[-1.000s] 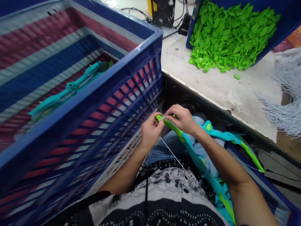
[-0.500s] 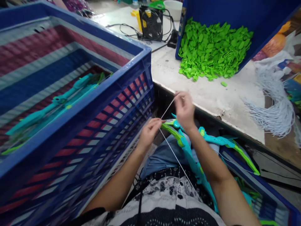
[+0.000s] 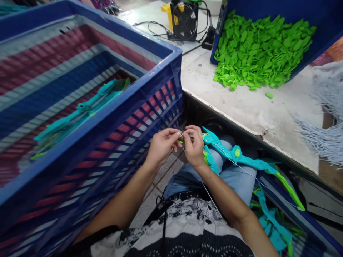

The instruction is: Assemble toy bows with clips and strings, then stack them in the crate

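White string [image 3: 207, 189] sat pinched between the fingertips of our left hand [image 3: 160, 146] and our right hand [image 3: 193, 146]. Both were closed narrowly on it just above our lap, at the near tip of the teal toy bow [image 3: 235, 153]. The bow lay across our jeans, its far limb reaching right and down. Just left of our hands stood the blue crate [image 3: 150, 89], with more teal bows [image 3: 80, 109] lying inside. Beyond, on the worktable [image 3: 241, 103], a heap of green pieces [image 3: 257, 39] spread from a tilted blue bin [image 3: 268, 7], with a small fan [image 3: 184, 14] to its left.
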Available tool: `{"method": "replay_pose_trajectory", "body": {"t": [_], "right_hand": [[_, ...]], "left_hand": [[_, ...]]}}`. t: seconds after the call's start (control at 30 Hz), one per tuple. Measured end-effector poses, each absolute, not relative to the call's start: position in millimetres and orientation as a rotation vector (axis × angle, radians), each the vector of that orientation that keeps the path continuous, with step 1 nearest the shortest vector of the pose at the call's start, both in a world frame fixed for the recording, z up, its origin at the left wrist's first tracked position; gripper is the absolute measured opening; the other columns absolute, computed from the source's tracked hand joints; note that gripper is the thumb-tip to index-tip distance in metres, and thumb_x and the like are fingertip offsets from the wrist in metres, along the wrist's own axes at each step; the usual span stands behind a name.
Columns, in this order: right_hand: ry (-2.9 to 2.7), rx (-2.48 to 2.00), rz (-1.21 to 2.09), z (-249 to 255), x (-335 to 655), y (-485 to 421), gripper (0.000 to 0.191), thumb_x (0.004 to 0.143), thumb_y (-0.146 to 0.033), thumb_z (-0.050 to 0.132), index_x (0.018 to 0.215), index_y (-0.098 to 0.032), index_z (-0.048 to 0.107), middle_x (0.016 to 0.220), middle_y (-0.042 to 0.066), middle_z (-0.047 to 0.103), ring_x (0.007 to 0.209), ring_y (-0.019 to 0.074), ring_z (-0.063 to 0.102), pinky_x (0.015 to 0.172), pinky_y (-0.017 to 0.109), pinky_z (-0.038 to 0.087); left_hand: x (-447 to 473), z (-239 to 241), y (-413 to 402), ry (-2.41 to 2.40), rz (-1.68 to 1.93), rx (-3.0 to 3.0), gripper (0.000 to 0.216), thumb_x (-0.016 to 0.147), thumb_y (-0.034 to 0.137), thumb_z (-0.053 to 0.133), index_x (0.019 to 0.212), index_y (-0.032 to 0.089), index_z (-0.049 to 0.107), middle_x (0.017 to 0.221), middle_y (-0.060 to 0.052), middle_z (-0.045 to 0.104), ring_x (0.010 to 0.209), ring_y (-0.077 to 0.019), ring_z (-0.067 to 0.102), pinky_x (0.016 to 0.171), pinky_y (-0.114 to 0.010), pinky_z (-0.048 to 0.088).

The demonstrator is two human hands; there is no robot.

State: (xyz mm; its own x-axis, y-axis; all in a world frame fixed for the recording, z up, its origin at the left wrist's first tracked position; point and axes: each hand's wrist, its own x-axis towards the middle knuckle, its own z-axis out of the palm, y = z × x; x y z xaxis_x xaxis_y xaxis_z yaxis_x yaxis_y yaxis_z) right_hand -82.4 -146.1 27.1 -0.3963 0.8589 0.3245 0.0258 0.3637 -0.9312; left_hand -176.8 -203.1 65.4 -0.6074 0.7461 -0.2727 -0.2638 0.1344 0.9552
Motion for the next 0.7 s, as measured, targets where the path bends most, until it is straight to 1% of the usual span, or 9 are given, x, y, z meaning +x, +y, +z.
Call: {"method": "replay_pose_trajectory", "body": {"t": [0.1, 0.17, 0.27, 0.4, 0.47, 0.57, 0.7], "right_hand": [[-1.715, -0.760, 1.109, 30.3, -83.6, -146.6, 0.014, 0.090, -0.027, 0.049, 0.081, -0.020, 0.058, 0.098, 0.007, 0.057, 0.095, 0.0171, 0.057, 0.086, 0.033, 0.050], [-1.694, -0.716, 1.117, 31.8, -82.8, -147.0, 0.015, 0.090, -0.026, 0.050, 0.083, -0.019, 0.062, 0.096, 0.007, 0.058, 0.094, 0.0167, 0.057, 0.086, 0.033, 0.049], [-1.681, -0.677, 1.184, 33.1, -80.6, -145.9, 0.014, 0.089, -0.024, 0.053, 0.085, -0.019, 0.066, 0.095, 0.006, 0.059, 0.091, 0.0159, 0.058, 0.085, 0.032, 0.050], [-1.706, -0.671, 1.298, 31.9, -79.1, -140.8, 0.012, 0.087, -0.021, 0.055, 0.083, -0.019, 0.067, 0.093, 0.004, 0.060, 0.089, 0.0150, 0.059, 0.080, 0.030, 0.051], [-1.748, -0.658, 1.300, 30.5, -78.8, -138.1, 0.013, 0.087, -0.021, 0.055, 0.082, -0.019, 0.066, 0.092, 0.004, 0.060, 0.088, 0.0151, 0.059, 0.080, 0.030, 0.051], [-1.849, -0.593, 1.204, 28.7, -78.0, -136.1, 0.017, 0.090, -0.020, 0.051, 0.087, -0.019, 0.068, 0.094, 0.006, 0.061, 0.090, 0.0158, 0.060, 0.081, 0.031, 0.052], [-1.951, -0.493, 1.006, 28.2, -76.5, -136.0, 0.024, 0.091, -0.016, 0.049, 0.107, -0.020, 0.066, 0.103, 0.008, 0.062, 0.094, 0.0168, 0.061, 0.081, 0.032, 0.053]], "left_hand": [[-178.3, 64.6, -202.3, 1.484, 1.532, 0.378, 0.035, 0.053, 0.036, 0.083, 0.071, 0.010, 0.067, 0.060, -0.003, 0.063, 0.051, -0.0123, 0.060, 0.045, -0.022, 0.049], [-181.7, 64.5, -203.0, 1.426, 1.502, 0.360, 0.035, 0.052, 0.036, 0.086, 0.069, 0.010, 0.068, 0.060, -0.003, 0.064, 0.053, -0.0122, 0.061, 0.050, -0.022, 0.052], [-184.7, 63.4, -205.5, 1.330, 1.500, 0.332, 0.036, 0.050, 0.036, 0.088, 0.069, 0.011, 0.070, 0.061, -0.003, 0.066, 0.053, -0.0109, 0.061, 0.052, -0.022, 0.053], [-184.7, 59.1, -207.9, 1.279, 1.521, 0.305, 0.040, 0.047, 0.038, 0.089, 0.069, 0.011, 0.070, 0.060, -0.003, 0.066, 0.053, -0.0112, 0.063, 0.054, -0.021, 0.054], [-184.1, 57.8, -208.1, 1.285, 1.527, 0.305, 0.039, 0.049, 0.037, 0.089, 0.069, 0.010, 0.069, 0.059, -0.003, 0.066, 0.053, -0.0116, 0.063, 0.053, -0.021, 0.053], [-181.3, 59.2, -207.7, 1.303, 1.548, 0.288, 0.029, 0.058, 0.031, 0.084, 0.068, 0.010, 0.067, 0.057, -0.002, 0.064, 0.051, -0.0103, 0.061, 0.051, -0.020, 0.051], [-173.5, 64.1, -204.8, 1.368, 1.594, 0.217, 0.017, 0.068, 0.022, 0.074, 0.063, 0.011, 0.061, 0.055, -0.001, 0.061, 0.048, -0.0090, 0.058, 0.049, -0.019, 0.048]]}}
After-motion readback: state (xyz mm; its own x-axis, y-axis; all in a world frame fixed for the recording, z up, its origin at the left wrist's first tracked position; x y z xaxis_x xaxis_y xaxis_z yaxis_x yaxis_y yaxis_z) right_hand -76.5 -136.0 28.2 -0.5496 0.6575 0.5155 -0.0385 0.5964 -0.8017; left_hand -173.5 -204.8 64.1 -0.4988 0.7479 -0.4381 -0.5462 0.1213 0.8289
